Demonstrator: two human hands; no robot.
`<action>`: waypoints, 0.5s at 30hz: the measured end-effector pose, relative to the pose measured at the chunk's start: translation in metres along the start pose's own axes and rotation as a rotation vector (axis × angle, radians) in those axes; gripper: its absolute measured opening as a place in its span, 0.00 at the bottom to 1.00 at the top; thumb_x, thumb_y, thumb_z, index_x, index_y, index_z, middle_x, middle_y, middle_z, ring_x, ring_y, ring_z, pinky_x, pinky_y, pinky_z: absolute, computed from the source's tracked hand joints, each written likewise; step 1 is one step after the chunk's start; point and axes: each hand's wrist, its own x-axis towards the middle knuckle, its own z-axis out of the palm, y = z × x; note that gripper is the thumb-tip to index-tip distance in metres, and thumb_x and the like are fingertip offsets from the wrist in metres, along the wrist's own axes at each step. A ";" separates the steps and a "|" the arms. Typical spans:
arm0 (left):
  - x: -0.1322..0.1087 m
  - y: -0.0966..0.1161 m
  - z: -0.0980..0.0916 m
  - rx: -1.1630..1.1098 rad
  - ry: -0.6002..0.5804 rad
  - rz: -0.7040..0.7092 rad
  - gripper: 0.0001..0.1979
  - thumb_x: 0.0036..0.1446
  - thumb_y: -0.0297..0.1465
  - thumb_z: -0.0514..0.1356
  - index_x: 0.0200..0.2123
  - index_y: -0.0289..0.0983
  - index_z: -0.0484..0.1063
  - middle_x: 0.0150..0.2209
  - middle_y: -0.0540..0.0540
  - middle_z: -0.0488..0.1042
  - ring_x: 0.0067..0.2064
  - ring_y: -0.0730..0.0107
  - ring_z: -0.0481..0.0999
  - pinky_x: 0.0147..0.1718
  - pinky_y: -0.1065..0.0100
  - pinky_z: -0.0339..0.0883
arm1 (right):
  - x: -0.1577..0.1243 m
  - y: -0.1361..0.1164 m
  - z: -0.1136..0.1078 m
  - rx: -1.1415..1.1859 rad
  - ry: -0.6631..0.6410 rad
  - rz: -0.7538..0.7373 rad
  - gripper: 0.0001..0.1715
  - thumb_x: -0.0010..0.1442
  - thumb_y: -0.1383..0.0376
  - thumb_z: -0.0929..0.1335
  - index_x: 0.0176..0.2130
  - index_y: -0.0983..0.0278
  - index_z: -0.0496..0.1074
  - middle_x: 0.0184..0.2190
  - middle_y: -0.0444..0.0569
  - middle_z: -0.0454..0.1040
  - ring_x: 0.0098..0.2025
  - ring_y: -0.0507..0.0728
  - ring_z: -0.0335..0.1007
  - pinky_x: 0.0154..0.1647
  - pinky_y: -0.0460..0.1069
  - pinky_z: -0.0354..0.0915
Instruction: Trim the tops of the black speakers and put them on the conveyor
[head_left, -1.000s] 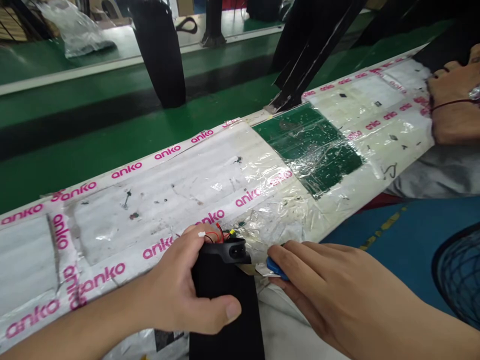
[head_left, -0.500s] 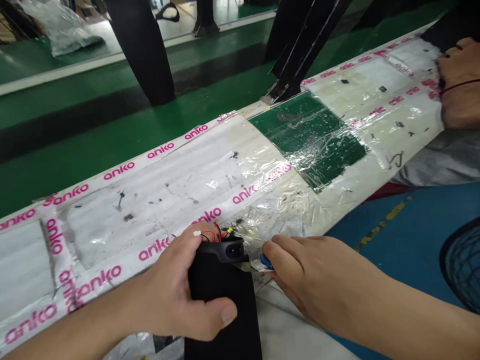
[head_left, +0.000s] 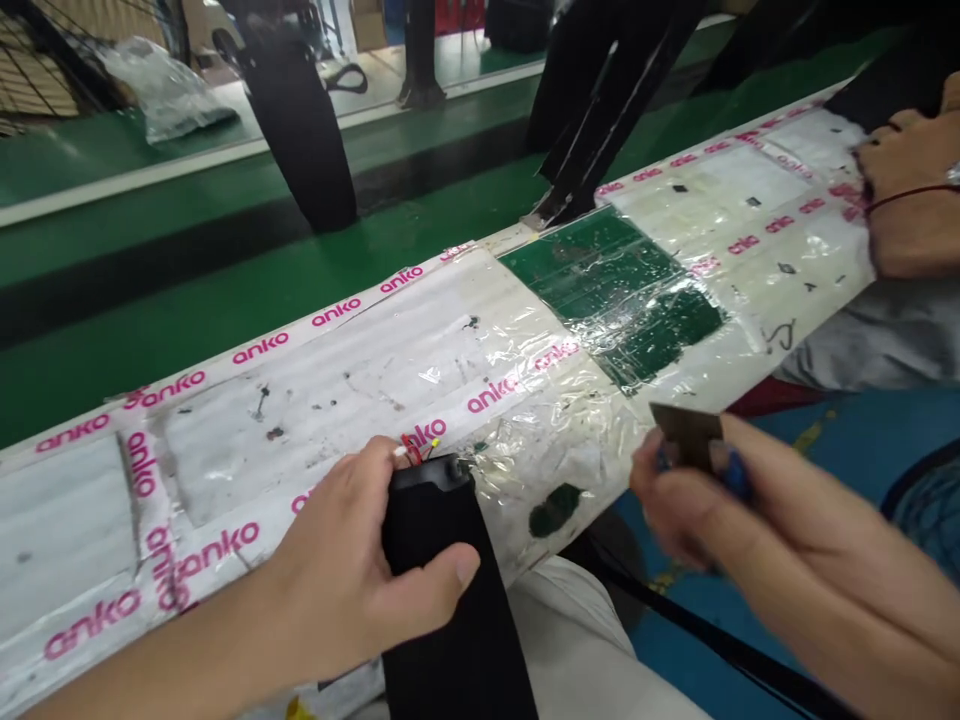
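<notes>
Plastic-wrapped workbench [head_left: 322, 400], edged with pink-lettered anko tape [head_left: 259, 348], ran across a green factory floor [head_left: 187, 300]. Nearest, the left hand [head_left: 337, 570] curled around the upper end of a long black moulded housing [head_left: 442, 590], thumb pressed on its face, with that end lying over the bench's near edge. Thin red wires [head_left: 416, 447] sprang from it. The right hand [head_left: 712, 500], slightly blurred, pinched a flat brown card [head_left: 686, 435] between pressed-together fingers, a blue piece [head_left: 739, 475] partly hidden beside them. Farther along lay a green mat [head_left: 607, 290] under film, and beyond it another person's hand [head_left: 907, 190] rested on the bench.
</notes>
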 end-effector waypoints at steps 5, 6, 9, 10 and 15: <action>0.000 0.000 -0.022 -0.064 -0.173 0.044 0.37 0.49 0.47 0.71 0.60 0.42 0.67 0.52 0.39 0.76 0.49 0.45 0.78 0.41 0.56 0.77 | -0.028 -0.027 0.056 0.912 -0.317 0.433 0.28 0.55 0.52 0.78 0.50 0.53 0.68 0.35 0.45 0.79 0.34 0.61 0.77 0.32 0.52 0.74; 0.001 -0.003 -0.024 -0.121 -0.212 0.037 0.38 0.50 0.45 0.71 0.62 0.44 0.67 0.55 0.41 0.76 0.50 0.47 0.79 0.44 0.56 0.78 | -0.030 -0.028 0.064 0.985 -0.315 0.495 0.32 0.52 0.48 0.79 0.50 0.54 0.68 0.36 0.45 0.78 0.34 0.61 0.76 0.34 0.53 0.74; 0.004 -0.009 -0.025 -0.254 -0.270 -0.012 0.34 0.52 0.42 0.73 0.61 0.46 0.70 0.54 0.43 0.78 0.51 0.49 0.81 0.44 0.58 0.81 | -0.033 -0.020 0.072 0.930 -0.162 0.629 0.35 0.49 0.40 0.79 0.45 0.55 0.69 0.31 0.42 0.72 0.31 0.58 0.71 0.33 0.52 0.71; 0.004 -0.010 -0.023 -0.266 -0.260 -0.010 0.34 0.52 0.43 0.73 0.61 0.47 0.70 0.55 0.42 0.78 0.52 0.49 0.81 0.45 0.57 0.81 | -0.033 -0.016 0.071 0.895 -0.098 0.645 0.35 0.48 0.39 0.79 0.45 0.55 0.69 0.30 0.41 0.70 0.30 0.57 0.68 0.32 0.51 0.70; 0.008 -0.010 -0.011 -0.334 -0.212 -0.019 0.33 0.50 0.46 0.75 0.58 0.45 0.73 0.55 0.41 0.78 0.52 0.47 0.80 0.45 0.55 0.80 | -0.032 0.000 0.065 0.906 0.023 0.650 0.34 0.49 0.40 0.79 0.44 0.57 0.70 0.29 0.42 0.70 0.30 0.56 0.65 0.32 0.51 0.66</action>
